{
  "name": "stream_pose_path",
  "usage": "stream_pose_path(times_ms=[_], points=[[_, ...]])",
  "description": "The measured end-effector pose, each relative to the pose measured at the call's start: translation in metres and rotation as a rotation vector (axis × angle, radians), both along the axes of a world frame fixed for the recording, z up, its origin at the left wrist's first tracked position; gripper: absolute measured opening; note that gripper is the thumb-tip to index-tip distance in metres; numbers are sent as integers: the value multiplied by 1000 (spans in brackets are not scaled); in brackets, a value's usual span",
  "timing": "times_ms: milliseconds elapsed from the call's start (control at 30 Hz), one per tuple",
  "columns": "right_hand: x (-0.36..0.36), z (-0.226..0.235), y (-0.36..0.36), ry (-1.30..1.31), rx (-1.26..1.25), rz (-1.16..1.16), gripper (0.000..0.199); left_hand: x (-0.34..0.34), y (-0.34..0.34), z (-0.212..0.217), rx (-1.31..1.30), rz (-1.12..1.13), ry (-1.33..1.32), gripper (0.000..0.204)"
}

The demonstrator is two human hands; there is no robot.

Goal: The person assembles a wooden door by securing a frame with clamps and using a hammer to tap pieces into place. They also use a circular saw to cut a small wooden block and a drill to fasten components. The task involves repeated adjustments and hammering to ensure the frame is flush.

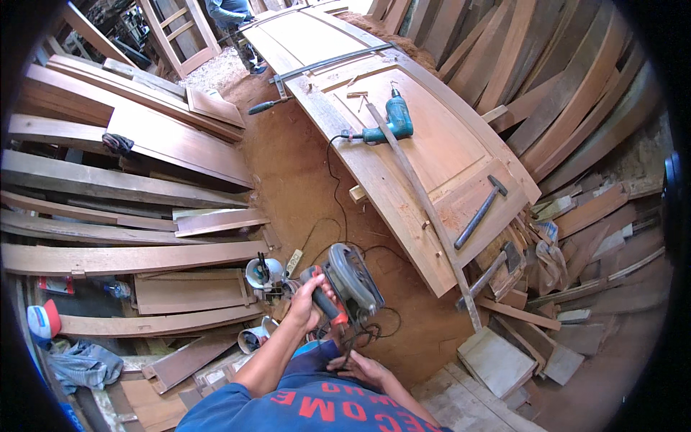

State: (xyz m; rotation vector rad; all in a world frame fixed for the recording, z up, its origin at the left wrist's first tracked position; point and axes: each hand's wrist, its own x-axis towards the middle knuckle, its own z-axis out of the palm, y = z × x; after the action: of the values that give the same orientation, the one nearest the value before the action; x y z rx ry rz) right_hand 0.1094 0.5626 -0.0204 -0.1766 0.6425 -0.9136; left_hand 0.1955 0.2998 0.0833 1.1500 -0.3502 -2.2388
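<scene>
My left hand [308,301] is closed round the red and black handle of a circular saw [353,279], which is lifted in front of my body with its grey guard facing up and right. Close to my waist, my right hand [362,367] has its fingers curled on the saw's black power cord [350,350]. More of the cord hangs in loops below the saw. To the right, a wooden panelled door [403,180] lies on the bench. A teal power drill [394,124], a hammer [481,213] and a long wooden strip [414,176] rest on it.
A bar clamp [331,62] spans the door. Boards [122,173] are stacked along the left, and more planks [547,93] lean at the right. Cables lie on the sawdust-covered floor [288,158] beside a power strip [294,262]. Another person [229,16] stands at the far end.
</scene>
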Motion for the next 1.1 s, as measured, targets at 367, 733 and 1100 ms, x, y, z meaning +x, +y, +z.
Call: stream_pose_path(times_ms=[367,733,1100], points=[[-122,-8,-115,1786,140,-138,34,61,-24,56,-520,-982,-637,36],[-176,86,62,615,88,296,34,40,-30,-38,9,267,-172,19],[-169,-65,228,1211,589,691,30,163,-21,-80,187,678,-417,19]])
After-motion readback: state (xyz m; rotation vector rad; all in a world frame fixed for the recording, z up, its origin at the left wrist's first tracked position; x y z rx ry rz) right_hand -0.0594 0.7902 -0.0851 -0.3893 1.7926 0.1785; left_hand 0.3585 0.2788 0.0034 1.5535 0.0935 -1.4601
